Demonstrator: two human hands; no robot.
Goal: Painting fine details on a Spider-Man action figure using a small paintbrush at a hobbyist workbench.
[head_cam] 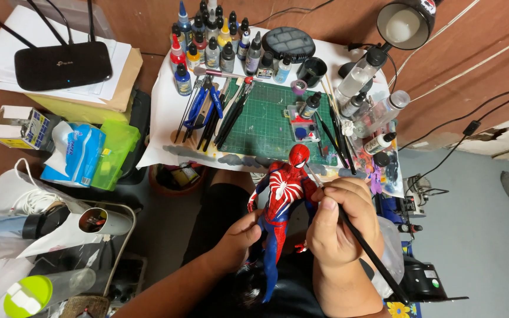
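Left hand (240, 235) pinches the red-and-blue figure (281, 203) at its waist; right hand (340, 221), grip closed on a black paintbrush (366, 247), touches the tip near the figure's shoulder

Both forearms were left bare — no sleeves, gloves, rings or watch were seen. The left hand (240, 235) and right hand (340, 221) were uncovered, with short, plain nails — dark trousers were worn.

Bright, even indoor light, soft shadows, sharp focus (wide-angle bending at the edges).
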